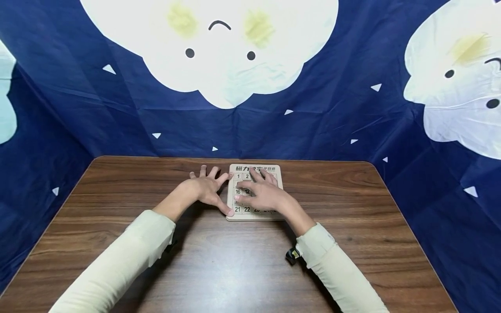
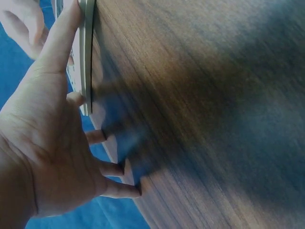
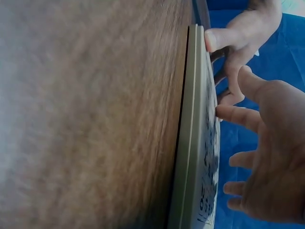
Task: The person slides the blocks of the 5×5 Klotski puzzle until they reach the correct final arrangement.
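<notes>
A pale number slide puzzle (image 1: 254, 218) lies flat on the table, its numbered tiles partly covered by a hand. At its left side, my left hand (image 1: 205, 189) spreads its fingers, the thumb at the lower left corner and the index fingertip by the upper left edge. The other left fingers reach out over the wood in the left wrist view. My right hand (image 1: 266, 194) hovers over the tiles with fingers extended and apart. In the right wrist view, its index fingertip (image 3: 222, 111) is right at the puzzle's face, while the thumb is raised.
The brown wooden table (image 1: 219, 269) surrounds the puzzle on all sides. Behind it hangs a dark blue cloth (image 1: 188, 126) with white clouds and small triangles, which continues along both sides. A small black device (image 1: 292, 256) sits at the right cuff.
</notes>
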The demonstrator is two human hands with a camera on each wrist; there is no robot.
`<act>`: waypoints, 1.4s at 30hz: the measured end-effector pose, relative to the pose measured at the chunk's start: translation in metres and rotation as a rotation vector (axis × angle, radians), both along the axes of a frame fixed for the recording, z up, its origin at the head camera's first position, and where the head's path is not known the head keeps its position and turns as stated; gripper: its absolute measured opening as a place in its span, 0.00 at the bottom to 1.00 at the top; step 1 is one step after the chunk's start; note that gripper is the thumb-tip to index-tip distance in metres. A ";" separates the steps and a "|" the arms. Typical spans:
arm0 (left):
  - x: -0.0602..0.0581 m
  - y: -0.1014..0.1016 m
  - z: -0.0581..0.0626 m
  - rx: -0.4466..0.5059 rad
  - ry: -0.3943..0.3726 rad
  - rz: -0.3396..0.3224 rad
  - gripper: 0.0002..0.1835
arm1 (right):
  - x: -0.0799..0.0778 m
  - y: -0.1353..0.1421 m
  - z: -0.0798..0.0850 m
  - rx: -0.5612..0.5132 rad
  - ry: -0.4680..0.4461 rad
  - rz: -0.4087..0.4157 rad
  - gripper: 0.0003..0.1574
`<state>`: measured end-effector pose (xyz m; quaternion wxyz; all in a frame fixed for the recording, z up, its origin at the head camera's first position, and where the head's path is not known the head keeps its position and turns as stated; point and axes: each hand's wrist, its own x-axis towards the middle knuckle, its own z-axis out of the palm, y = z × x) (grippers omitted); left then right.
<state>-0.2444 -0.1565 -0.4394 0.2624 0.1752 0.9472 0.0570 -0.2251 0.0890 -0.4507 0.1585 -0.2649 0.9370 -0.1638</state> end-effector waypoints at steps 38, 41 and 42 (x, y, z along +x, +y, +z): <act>0.000 -0.001 -0.005 -0.013 -0.012 0.015 0.79 | 0.020 0.046 0.018 0.061 0.090 -0.064 0.36; 0.000 -0.001 -0.004 -0.014 -0.010 0.017 0.79 | 0.019 0.046 0.017 0.074 0.096 -0.072 0.36; 0.000 -0.001 -0.004 -0.016 -0.007 0.017 0.79 | 0.018 0.045 0.017 0.075 0.103 -0.075 0.36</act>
